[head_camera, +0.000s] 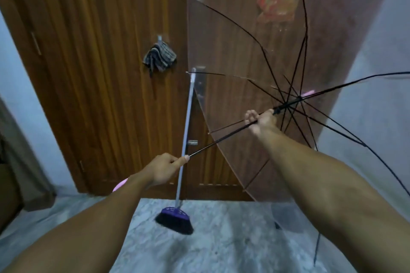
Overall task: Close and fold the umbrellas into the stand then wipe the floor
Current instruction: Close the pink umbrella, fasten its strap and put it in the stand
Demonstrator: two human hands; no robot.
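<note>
Your left hand (165, 167) and right hand (261, 121) clamp the umbrella (244, 40) shaft; judged light, with thin, bendable ribs, so grip the shaft only.

Grey marbled floor (221, 250), purple broom (175, 219) standing on it

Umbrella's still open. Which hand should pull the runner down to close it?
Right. The right hand already grips the shaft just below the runner where the ribs meet. The left hand is down at the handle end, better placed to steady the umbrella.
</note>
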